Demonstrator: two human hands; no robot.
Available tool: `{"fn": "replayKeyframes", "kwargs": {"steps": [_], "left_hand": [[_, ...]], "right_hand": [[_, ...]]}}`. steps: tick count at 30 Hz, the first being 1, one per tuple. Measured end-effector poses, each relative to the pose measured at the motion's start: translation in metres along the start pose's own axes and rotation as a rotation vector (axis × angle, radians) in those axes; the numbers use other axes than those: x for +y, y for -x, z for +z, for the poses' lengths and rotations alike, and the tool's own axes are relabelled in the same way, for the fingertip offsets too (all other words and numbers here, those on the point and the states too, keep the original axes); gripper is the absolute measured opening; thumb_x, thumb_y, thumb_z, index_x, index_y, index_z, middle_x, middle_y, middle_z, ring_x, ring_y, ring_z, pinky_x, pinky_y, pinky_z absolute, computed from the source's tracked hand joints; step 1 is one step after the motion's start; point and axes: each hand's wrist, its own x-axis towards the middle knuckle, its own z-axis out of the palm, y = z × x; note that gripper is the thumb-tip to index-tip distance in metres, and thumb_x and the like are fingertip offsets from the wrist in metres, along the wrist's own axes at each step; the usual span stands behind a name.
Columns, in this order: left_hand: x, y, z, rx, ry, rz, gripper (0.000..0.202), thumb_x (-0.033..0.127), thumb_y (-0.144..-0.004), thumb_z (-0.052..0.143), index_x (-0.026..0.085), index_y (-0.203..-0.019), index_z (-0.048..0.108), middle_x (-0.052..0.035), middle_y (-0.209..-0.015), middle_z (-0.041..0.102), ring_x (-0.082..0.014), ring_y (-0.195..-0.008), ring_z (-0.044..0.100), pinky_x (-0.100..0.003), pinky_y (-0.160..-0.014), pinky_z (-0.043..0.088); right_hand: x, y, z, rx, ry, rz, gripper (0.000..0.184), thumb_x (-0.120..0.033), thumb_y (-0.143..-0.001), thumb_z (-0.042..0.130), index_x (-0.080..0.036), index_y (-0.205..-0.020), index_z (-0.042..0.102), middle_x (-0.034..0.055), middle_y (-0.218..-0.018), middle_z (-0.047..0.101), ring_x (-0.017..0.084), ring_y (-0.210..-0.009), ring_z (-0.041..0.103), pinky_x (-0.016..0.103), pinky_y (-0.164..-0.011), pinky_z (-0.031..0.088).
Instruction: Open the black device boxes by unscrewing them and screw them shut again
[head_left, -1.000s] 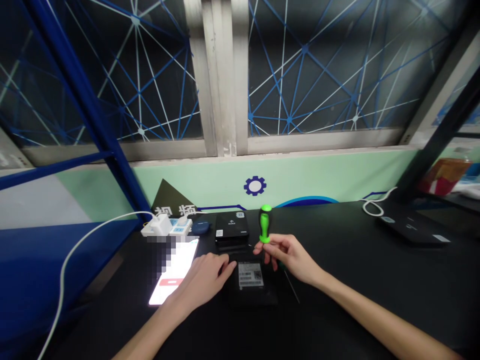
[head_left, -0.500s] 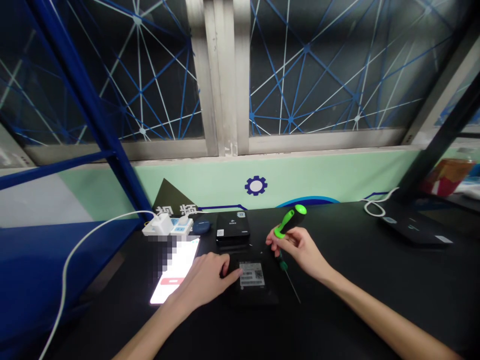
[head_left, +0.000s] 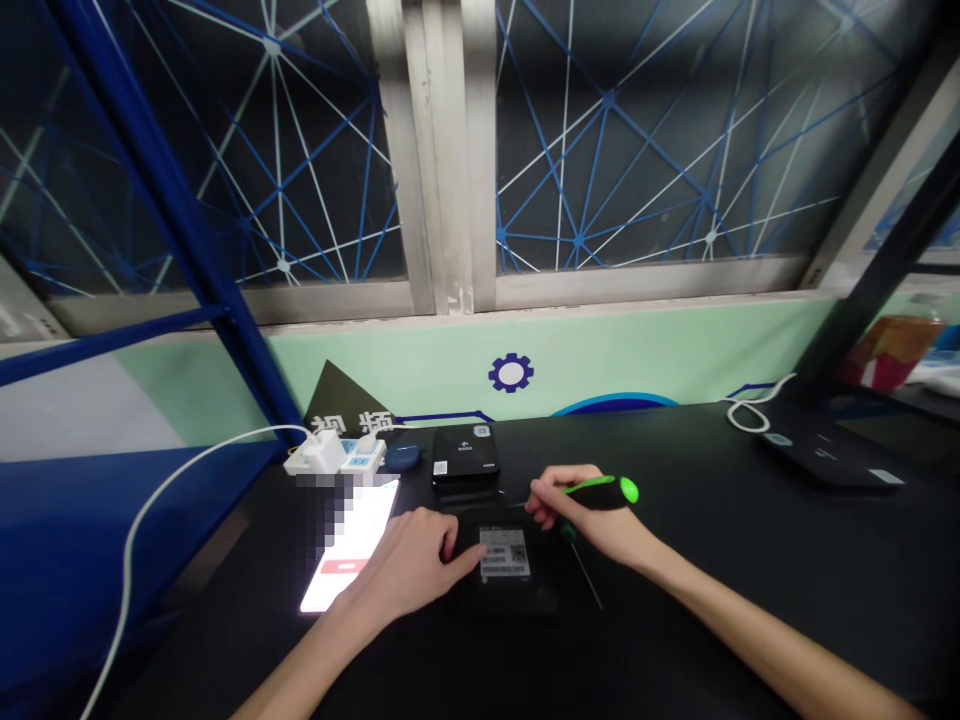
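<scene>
A small black box (head_left: 502,590) with a white label lies flat on the black table (head_left: 712,580). My left hand (head_left: 412,575) rests on the box's left edge, fingers pressed against it. My right hand (head_left: 592,520) grips a green-and-black screwdriver (head_left: 604,491); its handle lies almost level, pointing right, and the thin tip reaches toward the box's far edge. A second slim screwdriver (head_left: 581,565) lies on the table just right of the box.
Another black box (head_left: 465,455) sits behind the first. A lit phone (head_left: 349,550) lies to the left, by a white power strip (head_left: 334,455) with a white cable. A dark flat device (head_left: 821,450) and coiled cable sit far right. A blue frame post (head_left: 195,240) rises at left.
My right hand has swung the screwdriver from upright down to nearly level, handle now to the right, and shifted slightly right. My left hand stays on the box.
</scene>
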Motion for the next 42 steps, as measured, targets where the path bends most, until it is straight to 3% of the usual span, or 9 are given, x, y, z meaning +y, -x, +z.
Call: {"fn": "replayKeyframes", "kwargs": {"steps": [14,19,27,30,36,42], "left_hand": [[0.0,0.001,-0.003,0.001,-0.041,0.012,0.046,0.067,-0.082,0.055,0.023,-0.071,0.053,0.0026,-0.061,0.059,-0.0186,-0.061,0.058,-0.027,-0.051,0.024],[0.001,0.001,-0.003,-0.009,-0.035,0.001,0.046,0.067,-0.083,0.055,0.023,-0.071,0.053,0.0023,-0.061,0.059,-0.0187,-0.061,0.058,-0.027,-0.052,0.024],[0.004,0.0,-0.006,-0.034,-0.029,-0.001,0.045,0.065,-0.084,0.054,0.022,-0.071,0.053,0.0017,-0.062,0.058,-0.018,-0.059,0.056,-0.028,-0.052,0.024],[0.003,0.001,-0.008,-0.049,-0.028,0.009,0.044,0.066,-0.083,0.054,0.023,-0.074,0.055,0.0014,-0.064,0.058,-0.0187,-0.061,0.057,-0.028,-0.053,0.025],[-0.003,0.005,-0.017,-0.135,0.015,0.158,0.033,0.057,-0.083,0.061,0.025,-0.089,0.06,0.003,-0.069,0.06,-0.0178,-0.067,0.056,-0.028,-0.058,0.03],[-0.002,0.002,-0.015,-0.046,0.038,0.062,0.029,0.053,-0.093,0.049,0.027,-0.101,0.06,0.0046,-0.066,0.058,-0.0159,-0.061,0.055,-0.027,-0.054,0.027]], "right_hand": [[-0.007,-0.001,-0.002,0.079,-0.005,-0.016,0.034,-0.045,-0.086,0.066,-0.015,-0.07,0.068,0.0053,-0.076,0.069,0.014,-0.065,0.062,0.026,-0.061,0.051],[-0.014,0.001,-0.001,-0.013,-0.035,0.037,0.037,-0.047,-0.087,0.065,-0.014,-0.069,0.067,0.0026,-0.065,0.065,0.011,-0.054,0.058,0.023,-0.051,0.047],[-0.012,0.001,-0.001,0.009,-0.054,0.036,0.039,-0.049,-0.085,0.067,-0.014,-0.069,0.066,0.0026,-0.066,0.066,0.011,-0.054,0.057,0.023,-0.051,0.046],[-0.009,0.001,-0.003,0.042,-0.055,0.044,0.038,-0.05,-0.085,0.066,-0.015,-0.069,0.065,0.0033,-0.067,0.066,0.011,-0.054,0.057,0.024,-0.051,0.046],[-0.007,-0.001,-0.007,0.097,-0.036,0.023,0.04,-0.052,-0.087,0.063,-0.015,-0.071,0.066,0.0041,-0.066,0.066,0.012,-0.054,0.055,0.024,-0.049,0.044],[-0.007,-0.002,-0.012,0.266,-0.029,-0.056,0.043,-0.052,-0.093,0.053,-0.017,-0.072,0.065,-0.0002,-0.058,0.057,0.011,-0.048,0.049,0.024,-0.047,0.04]]}}
